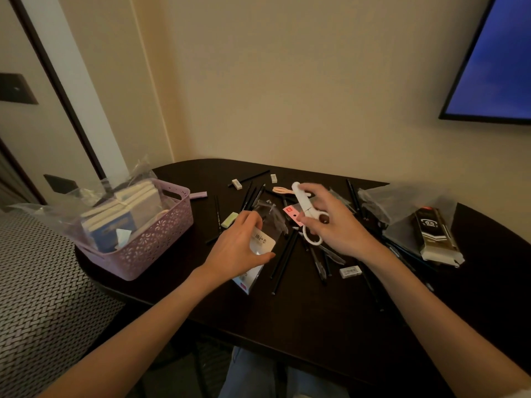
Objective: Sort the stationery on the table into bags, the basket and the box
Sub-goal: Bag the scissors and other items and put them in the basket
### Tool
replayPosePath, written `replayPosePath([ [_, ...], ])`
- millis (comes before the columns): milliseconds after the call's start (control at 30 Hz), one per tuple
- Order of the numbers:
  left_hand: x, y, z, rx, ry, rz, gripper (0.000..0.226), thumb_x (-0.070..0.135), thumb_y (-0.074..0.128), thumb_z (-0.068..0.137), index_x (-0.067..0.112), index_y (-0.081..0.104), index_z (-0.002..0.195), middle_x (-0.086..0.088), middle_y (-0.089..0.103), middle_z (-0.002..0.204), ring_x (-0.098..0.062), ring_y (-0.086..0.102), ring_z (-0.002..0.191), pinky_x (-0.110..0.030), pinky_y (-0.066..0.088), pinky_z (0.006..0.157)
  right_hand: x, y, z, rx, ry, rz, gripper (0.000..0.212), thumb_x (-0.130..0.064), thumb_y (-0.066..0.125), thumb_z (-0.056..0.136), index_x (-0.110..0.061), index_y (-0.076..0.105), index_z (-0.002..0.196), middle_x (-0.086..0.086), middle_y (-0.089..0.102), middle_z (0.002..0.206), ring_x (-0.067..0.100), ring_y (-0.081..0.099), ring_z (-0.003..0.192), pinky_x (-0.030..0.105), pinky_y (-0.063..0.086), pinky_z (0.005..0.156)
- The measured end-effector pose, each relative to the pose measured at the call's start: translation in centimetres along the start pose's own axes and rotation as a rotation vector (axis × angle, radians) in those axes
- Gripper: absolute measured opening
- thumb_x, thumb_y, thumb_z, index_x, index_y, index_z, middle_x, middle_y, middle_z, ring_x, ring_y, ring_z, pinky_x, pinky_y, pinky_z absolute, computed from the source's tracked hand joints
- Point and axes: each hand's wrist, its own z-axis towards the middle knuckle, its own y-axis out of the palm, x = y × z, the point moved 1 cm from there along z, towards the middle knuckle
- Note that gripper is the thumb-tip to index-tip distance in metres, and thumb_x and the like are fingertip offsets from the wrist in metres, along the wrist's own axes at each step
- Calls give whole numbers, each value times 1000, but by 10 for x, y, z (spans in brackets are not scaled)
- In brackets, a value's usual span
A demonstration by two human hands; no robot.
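My left hand (240, 245) grips a white printed packet (263, 244) just above the dark table (287, 320). White scissors in a sheath (306, 209) are held in my right hand (333, 222), above a scatter of several black pens (283, 257). A pink tag (291, 213) shows beside the scissors. The purple basket (152, 245) at the left holds notebooks and plastic bags. White erasers (350, 271) and a green eraser (229, 220) lie loose, and peach scissors (281, 190) sit further back.
Clear plastic bags and a black-and-gold 0.5 mm lead box (435, 229) lie at the table's right. A woven patterned seat (43, 297) stands left of the table. A blue screen (497, 61) hangs on the wall at upper right.
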Motion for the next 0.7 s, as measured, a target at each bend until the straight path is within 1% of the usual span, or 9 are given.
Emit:
replayPosePath([
  [67,0,2,3,-21,4,6,54,43,78,75,25,43,110,10,43,117,-5,45,100,-17,42,74,-5,-11,1,30,26,-24,48,-19,68,88,-22,42,127,-2,65,109,8,67,81,16,49,65],
  [133,1,2,4,-34,12,10,54,43,79,74,25,43,111,10,43,119,-5,45,102,-19,42,76,-9,-18,2,56,23,-45,37,-21,74,83,-20,48,109,0,65,104,7,65,70,19,47,62],
  [233,3,2,4,-36,31,21,54,41,79,75,25,44,113,9,44,121,-4,45,104,-19,42,77,-17,-23,3,56,-12,-70,19,-20,76,81,-18,58,89,-1,68,89,1,62,63,29,51,71],
  [267,3,1,4,-36,37,24,54,41,79,75,24,44,113,9,44,122,-4,44,104,-19,42,76,-20,-22,4,51,0,-100,19,-20,75,82,-19,58,90,-1,68,89,1,63,63,28,52,70],
  [367,5,0,4,-38,41,24,55,41,79,75,25,44,113,9,43,124,-3,43,104,-17,41,76,-29,-24,5,38,43,-180,30,-18,75,83,-20,52,102,-5,60,97,11,66,72,20,47,56],
  [433,6,1,4,-34,44,22,55,40,79,75,24,43,113,9,43,123,-4,45,103,-16,41,75,-36,-26,5,22,26,-200,22,-17,75,82,-19,58,96,-6,62,89,7,66,65,13,44,50],
  [500,7,1,3,-25,57,24,54,40,80,74,25,43,111,10,44,122,-6,48,102,-15,41,75,-41,-27,7,-2,0,-250,12,-18,74,83,-19,63,86,-5,64,76,2,62,58,9,40,47],
  [600,11,0,3,-20,69,18,54,40,80,74,24,43,110,10,44,120,-6,49,100,-12,39,71,-44,-24,13,-15,3,-338,15,-19,73,84,-23,62,75,-9,61,67,-2,57,53,8,36,47],
  [700,13,1,4,-16,81,2,53,39,80,74,23,44,111,9,44,121,-7,50,101,-11,40,69,-41,-15,20,-81,44,-346,14,-15,66,89,-19,64,76,-7,61,66,-3,59,51,8,37,47],
])
